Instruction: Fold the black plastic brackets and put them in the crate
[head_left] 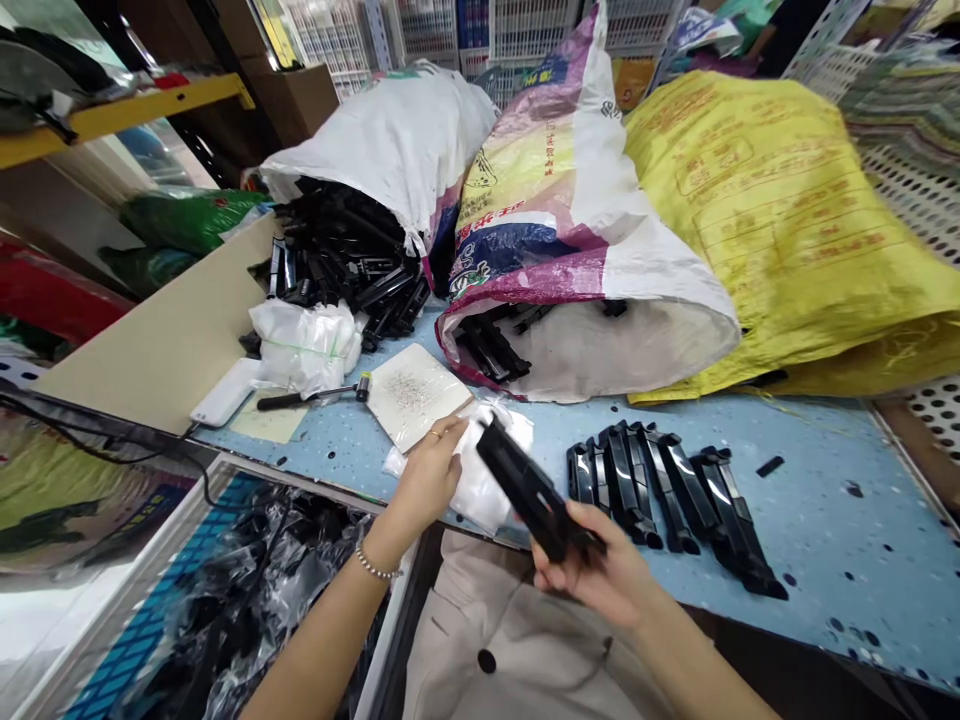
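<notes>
My right hand [592, 565] grips one end of a long black plastic part [525, 485], which slants up and left over the table's front edge. With its fingertips pinched together, my left hand [429, 480] is at the near corner of a white square board [417, 393] strewn with tiny dark bits. What those fingers hold, if anything, is too small or hidden to make out. Thin white plastic bags [480, 480] lie between the two hands. To the right, a row of similar black plastic parts [660, 485] rests on the blue table [832, 520].
A small hammer [311, 396] and a white box-shaped item [226, 392] lie left of the board. Behind stand a white sack [390, 130] spilling black parts, a printed sack [540, 240] and a yellow sack [780, 220]. A bin of plastic-wrapped black items [225, 600] sits below left.
</notes>
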